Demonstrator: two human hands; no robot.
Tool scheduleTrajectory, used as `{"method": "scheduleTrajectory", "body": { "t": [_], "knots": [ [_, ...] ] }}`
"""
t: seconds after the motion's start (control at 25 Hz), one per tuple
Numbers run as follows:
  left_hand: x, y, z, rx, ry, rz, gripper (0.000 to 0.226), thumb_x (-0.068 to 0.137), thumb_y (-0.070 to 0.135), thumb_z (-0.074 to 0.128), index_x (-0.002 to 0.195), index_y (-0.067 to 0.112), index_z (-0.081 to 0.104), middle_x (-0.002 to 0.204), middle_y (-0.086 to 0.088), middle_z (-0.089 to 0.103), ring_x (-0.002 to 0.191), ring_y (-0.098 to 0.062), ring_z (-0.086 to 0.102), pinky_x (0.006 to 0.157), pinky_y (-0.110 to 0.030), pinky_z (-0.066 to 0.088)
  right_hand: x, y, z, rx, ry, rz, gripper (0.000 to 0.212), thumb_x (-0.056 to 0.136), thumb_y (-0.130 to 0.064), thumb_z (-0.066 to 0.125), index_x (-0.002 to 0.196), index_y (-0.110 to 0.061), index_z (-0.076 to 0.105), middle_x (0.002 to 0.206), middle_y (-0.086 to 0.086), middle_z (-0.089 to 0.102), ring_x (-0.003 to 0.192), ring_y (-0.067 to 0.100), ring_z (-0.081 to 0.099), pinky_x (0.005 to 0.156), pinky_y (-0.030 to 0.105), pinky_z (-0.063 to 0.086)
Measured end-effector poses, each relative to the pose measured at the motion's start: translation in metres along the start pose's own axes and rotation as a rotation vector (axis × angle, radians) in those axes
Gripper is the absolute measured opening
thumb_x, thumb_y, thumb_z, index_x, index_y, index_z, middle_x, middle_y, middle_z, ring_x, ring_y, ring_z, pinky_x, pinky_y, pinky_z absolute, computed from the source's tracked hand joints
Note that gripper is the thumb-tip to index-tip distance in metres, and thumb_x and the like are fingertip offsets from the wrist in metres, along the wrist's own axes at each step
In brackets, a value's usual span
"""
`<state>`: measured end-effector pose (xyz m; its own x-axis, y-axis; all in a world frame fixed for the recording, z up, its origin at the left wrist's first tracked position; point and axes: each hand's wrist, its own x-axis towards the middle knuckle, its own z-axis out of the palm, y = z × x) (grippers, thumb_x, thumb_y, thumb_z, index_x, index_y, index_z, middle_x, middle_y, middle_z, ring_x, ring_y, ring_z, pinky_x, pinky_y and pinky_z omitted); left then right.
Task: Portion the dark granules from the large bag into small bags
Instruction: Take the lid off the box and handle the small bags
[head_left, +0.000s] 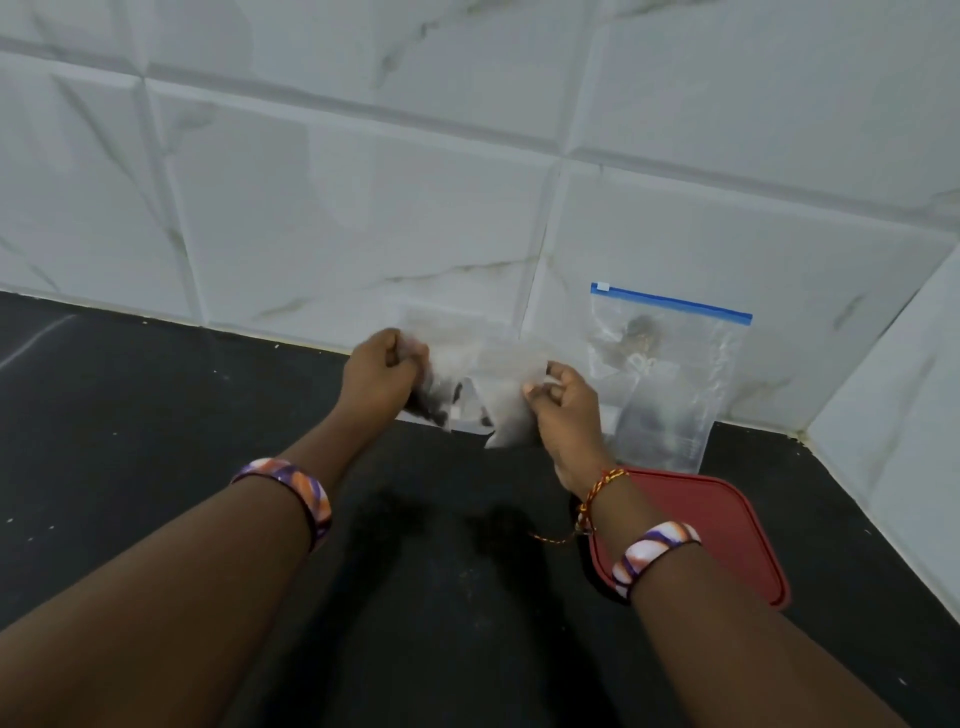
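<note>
Nearest the camera, two forearms reach out over the black table (156, 415), each with a patterned purple, orange and white band (291, 488) around it; the right wrist also carries a thin red and yellow thread bracelet (597, 493). Under the right forearm, toward the table's right edge, a red square lid (727, 525) lies flat.

Farther out, both hands are raised above the table near its back edge. The left hand (382, 376) has its fingers curled around one side of a small clear bag (457, 384), blurred, with dark granules (434, 410) showing in the lower part below that hand. The right hand (563, 405) pinches another piece of clear plastic (506, 384) between thumb and curled fingers; whether it is a separate bag cannot be told.

Behind the right hand, at the table's back edge, the large bag (670, 374) with a blue zip strip stands leaning against the white marbled tile wall (363, 182), some brownish contents visible inside.
</note>
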<state>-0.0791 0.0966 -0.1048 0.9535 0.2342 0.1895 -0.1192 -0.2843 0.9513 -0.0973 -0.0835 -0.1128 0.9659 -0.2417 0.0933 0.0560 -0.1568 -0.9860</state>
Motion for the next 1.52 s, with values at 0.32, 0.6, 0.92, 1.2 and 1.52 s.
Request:
{"method": "scheduleTrajectory", "body": {
  "t": [0.32, 0.6, 0.92, 1.2, 1.52],
  "knots": [
    [0.086, 0.041, 0.006, 0.563, -0.021, -0.059, 0.018, 0.083, 0.003, 0.046, 0.067, 0.005, 0.041, 0.074, -0.009, 0.047, 0.079, -0.028, 0.046, 0.067, -0.029, 0.037, 0.077, -0.056, 0.033, -0.497, 0.145, -0.106, 0.024, 0.087, 0.001, 0.055, 0.111, -0.004, 0.059, 0.103, 0.007, 0.059, 0.098, 0.018, 0.057, 0.082, 0.02, 0.045],
    [0.098, 0.025, 0.03, 1.07, -0.472, -0.14, 0.037, 0.093, -0.003, 0.032, 0.058, 0.007, 0.036, 0.063, -0.004, 0.037, 0.059, -0.017, 0.041, 0.066, -0.025, 0.036, 0.096, -0.042, 0.074, -1.151, -0.303, -0.127, 0.01, 0.088, 0.002, 0.05, 0.08, -0.003, 0.053, 0.106, 0.019, 0.06, 0.1, 0.03, 0.059, 0.083, 0.027, 0.046],
    [0.104, 0.004, 0.037, 1.193, -0.428, -0.094, 0.017, 0.091, 0.002, 0.037, 0.079, 0.004, 0.048, 0.079, -0.006, 0.046, 0.078, -0.019, 0.049, 0.076, -0.027, 0.04, 0.101, -0.032, 0.092, -1.401, -0.489, -0.086, 0.029, 0.094, -0.01, 0.043, 0.116, 0.001, 0.058, 0.098, 0.015, 0.057, 0.095, 0.027, 0.054, 0.091, 0.032, 0.045],
    [0.098, 0.022, 0.042, 1.253, -0.375, -0.02, 0.009, 0.087, 0.003, 0.046, 0.088, 0.009, 0.053, 0.08, -0.003, 0.05, 0.089, -0.021, 0.058, 0.077, -0.028, 0.045, 0.099, -0.047, 0.094, -1.324, -0.615, -0.083, 0.023, 0.091, -0.014, 0.054, 0.107, 0.001, 0.061, 0.088, 0.01, 0.058, 0.081, 0.024, 0.057, 0.068, 0.024, 0.046],
    [0.079, 0.07, 0.046, 0.985, -0.409, -0.008, 0.024, 0.086, 0.004, 0.046, 0.063, 0.008, 0.05, 0.054, -0.003, 0.059, 0.047, -0.014, 0.055, 0.058, -0.023, 0.046, 0.085, -0.072, 0.056, -0.909, -0.477, 0.017, 0.02, 0.087, -0.004, 0.056, 0.102, 0.006, 0.064, 0.083, 0.014, 0.065, 0.067, 0.02, 0.062, 0.064, 0.027, 0.053]
  ]
}}
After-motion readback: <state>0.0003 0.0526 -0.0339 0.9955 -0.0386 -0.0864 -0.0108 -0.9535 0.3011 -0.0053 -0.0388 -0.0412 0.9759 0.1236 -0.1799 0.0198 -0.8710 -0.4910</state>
